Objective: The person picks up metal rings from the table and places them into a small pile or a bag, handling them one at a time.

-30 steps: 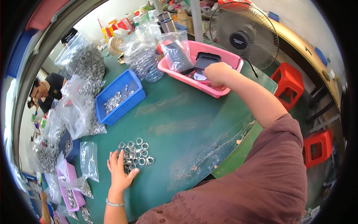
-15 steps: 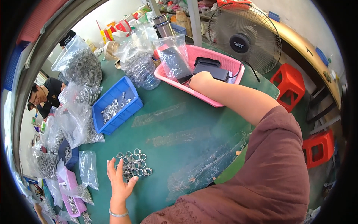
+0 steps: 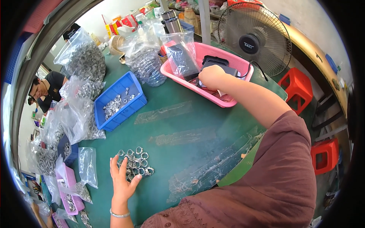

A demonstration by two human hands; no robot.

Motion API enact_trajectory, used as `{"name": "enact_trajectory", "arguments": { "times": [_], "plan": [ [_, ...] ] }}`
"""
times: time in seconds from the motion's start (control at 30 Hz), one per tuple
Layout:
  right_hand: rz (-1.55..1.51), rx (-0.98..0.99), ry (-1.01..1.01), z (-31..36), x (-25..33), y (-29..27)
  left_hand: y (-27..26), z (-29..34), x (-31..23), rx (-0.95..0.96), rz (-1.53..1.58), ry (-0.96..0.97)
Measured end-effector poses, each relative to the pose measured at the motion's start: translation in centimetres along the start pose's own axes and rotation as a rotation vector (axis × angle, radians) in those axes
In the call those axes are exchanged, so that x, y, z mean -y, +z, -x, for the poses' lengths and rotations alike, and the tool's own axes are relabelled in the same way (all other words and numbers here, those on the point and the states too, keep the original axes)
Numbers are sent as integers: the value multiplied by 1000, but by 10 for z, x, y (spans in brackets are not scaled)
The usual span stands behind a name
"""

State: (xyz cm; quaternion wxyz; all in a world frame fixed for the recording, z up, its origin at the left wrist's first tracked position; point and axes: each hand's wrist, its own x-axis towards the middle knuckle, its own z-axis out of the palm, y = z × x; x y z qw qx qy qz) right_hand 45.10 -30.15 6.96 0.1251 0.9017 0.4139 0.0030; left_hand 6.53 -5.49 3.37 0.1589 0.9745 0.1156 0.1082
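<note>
A small heap of silver metal rings or clamps (image 3: pixel 140 164) lies on the green table. Beside its left edge rests my left hand (image 3: pixel 123 182), fingers spread, thumb and fingertips close to the rings, holding nothing; a pale bangle is on that wrist. My right arm stretches far over the table to a pink plastic basket (image 3: pixel 181 84). Inside it my right hand (image 3: pixel 213 77) is curled downward next to a black case (image 3: pixel 228 71); its fingertips and whatever they grip are hidden. A clear bag holding a dark flat item (image 3: pixel 181 60) leans in the basket's left end.
A blue bin (image 3: pixel 121 121) with loose metal parts stands left of centre. Bags of metal parts (image 3: pixel 85 60) crowd the left side, near an empty clear bag (image 3: pixel 88 167) and a lilac tray (image 3: pixel 68 176). A fan (image 3: pixel 249 43) and red stools (image 3: pixel 296 89) stand right. Another person (image 3: pixel 51 89) is at far left.
My right hand has shifted slightly right and lifted within the basket, uncovering more of its contents. My left hand stays open beside the rings. The whole view has shifted a little.
</note>
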Motion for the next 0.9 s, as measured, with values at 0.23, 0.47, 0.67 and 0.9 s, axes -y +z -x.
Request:
{"name": "enact_trajectory", "arguments": {
  "times": [0.23,0.47,0.67,0.9],
  "plan": [
    [-77,77,-22,0,-5,-9,3,-3,1,8,12,-8],
    [-170,38,46,-2,2,0,1,3,-4,-26,5,2],
    [-197,-13,106,-7,5,16,-1,-1,-1,-60,16,23],
    [-550,-144,171,-45,-22,64,1,13,1,-119,14,14]
  ]
}}
